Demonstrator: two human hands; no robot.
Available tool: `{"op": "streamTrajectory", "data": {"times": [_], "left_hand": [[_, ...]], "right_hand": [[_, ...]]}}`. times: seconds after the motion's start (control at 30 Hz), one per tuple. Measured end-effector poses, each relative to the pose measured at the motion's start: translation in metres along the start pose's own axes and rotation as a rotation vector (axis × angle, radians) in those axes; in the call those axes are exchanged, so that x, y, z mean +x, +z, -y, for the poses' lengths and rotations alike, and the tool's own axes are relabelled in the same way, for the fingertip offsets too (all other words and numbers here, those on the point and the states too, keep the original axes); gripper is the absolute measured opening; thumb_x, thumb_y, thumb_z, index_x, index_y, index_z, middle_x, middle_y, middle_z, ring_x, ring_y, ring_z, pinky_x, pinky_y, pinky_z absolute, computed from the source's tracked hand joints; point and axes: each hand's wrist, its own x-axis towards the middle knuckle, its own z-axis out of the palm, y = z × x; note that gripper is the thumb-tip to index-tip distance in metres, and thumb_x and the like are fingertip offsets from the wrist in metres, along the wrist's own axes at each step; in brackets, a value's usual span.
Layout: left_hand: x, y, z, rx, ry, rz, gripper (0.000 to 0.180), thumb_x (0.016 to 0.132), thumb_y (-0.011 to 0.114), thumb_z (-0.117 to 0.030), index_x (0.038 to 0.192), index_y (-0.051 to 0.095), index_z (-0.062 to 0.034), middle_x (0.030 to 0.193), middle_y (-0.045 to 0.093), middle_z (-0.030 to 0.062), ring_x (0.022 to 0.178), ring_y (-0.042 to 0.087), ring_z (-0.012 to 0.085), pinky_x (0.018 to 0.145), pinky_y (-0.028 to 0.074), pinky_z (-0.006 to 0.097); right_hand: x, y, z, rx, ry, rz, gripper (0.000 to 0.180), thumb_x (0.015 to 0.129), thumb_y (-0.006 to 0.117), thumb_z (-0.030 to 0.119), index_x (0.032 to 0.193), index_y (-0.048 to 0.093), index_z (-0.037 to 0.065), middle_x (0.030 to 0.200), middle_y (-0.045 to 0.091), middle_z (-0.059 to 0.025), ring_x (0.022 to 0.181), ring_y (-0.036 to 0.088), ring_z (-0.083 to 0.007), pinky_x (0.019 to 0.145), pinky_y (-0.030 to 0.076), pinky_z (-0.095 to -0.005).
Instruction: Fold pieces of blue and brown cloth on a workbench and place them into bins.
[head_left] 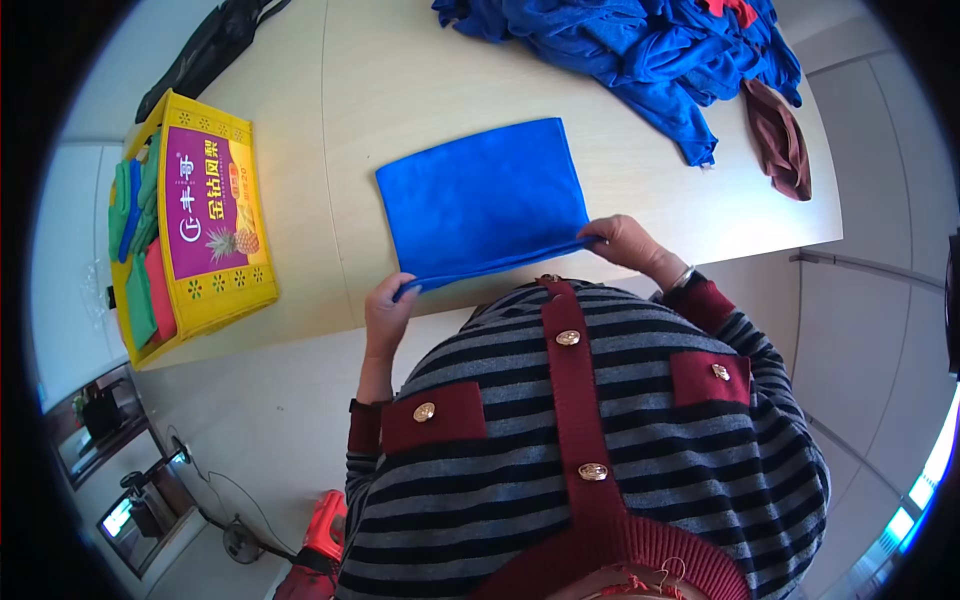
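A blue cloth [485, 195], folded to a rough rectangle, lies on the pale wooden table in front of me. Its near edge is lifted a little and runs as a narrow doubled strip between my hands. My left hand [388, 305] is closed on the near left corner, thumb on top. At the near right corner, my right hand [625, 245] pinches the same edge between thumb and fingers. The cloth's far part rests flat on the tabletop.
A yellow box [262, 270] with folded green, blue and red cloths stands at the table's left. Heaped blue cloths [640, 50] lie far right, beside a brown cloth [778, 140]. A black bag [205, 60] sits far left. The table [310, 200] ends close to my body.
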Motion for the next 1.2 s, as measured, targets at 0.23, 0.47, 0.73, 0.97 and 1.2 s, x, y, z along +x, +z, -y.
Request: {"op": "streamTrajectory", "data": {"times": [0.23,0.47,0.73,0.97,1.2], "left_hand": [[0.147,-0.025,0.017,-0.111,-0.050,-0.113,0.024,0.085,0.074,-0.021,0.098,0.070,-0.0016,0.080,0.069,0.0069,0.073,0.062,0.0119,0.069,0.051,0.029],[0.208,0.004,0.065,0.024,-0.159,-0.205,0.025,0.084,0.073,-0.024,0.099,0.070,-0.0039,0.084,0.071,0.0103,0.073,0.066,0.0189,0.071,0.052,0.032],[0.207,0.006,0.069,0.054,-0.199,-0.253,0.025,0.084,0.073,-0.025,0.099,0.070,-0.0048,0.089,0.071,0.0139,0.080,0.068,0.0240,0.076,0.053,0.032],[0.178,0.020,0.052,-0.117,-0.160,-0.452,0.046,0.085,0.072,-0.023,0.123,0.056,-0.0047,0.107,0.070,0.0178,0.096,0.068,0.0306,0.085,0.052,0.038],[0.110,0.056,0.036,0.155,-0.169,-0.559,0.043,0.091,0.067,-0.023,0.128,0.053,-0.0076,0.108,0.069,0.0190,0.096,0.068,0.0355,0.081,0.053,0.042]], "right_hand": [[0.117,-0.048,-0.024,0.376,0.116,-0.109,0.031,0.084,0.073,0.019,0.109,0.070,0.001,0.089,0.071,-0.0100,0.081,0.063,-0.0136,0.080,0.052,-0.0298],[0.174,-0.017,-0.054,0.301,0.281,-0.419,0.044,0.082,0.070,0.033,0.109,0.068,-0.001,0.096,0.072,-0.0199,0.087,0.070,-0.0309,0.082,0.054,-0.0374],[0.181,-0.026,-0.033,0.248,0.424,-0.419,0.047,0.084,0.069,0.041,0.103,0.068,-0.001,0.100,0.072,-0.0188,0.088,0.069,-0.0356,0.080,0.054,-0.0399],[0.149,-0.020,-0.020,0.314,0.518,-0.452,0.051,0.085,0.068,0.044,0.116,0.063,0.004,0.097,0.072,-0.0178,0.087,0.069,-0.0345,0.078,0.054,-0.0425],[0.097,0.017,-0.002,0.291,0.588,-0.565,0.042,0.087,0.067,0.036,0.116,0.061,0.006,0.095,0.071,-0.0178,0.088,0.069,-0.0361,0.078,0.054,-0.0451]]}}
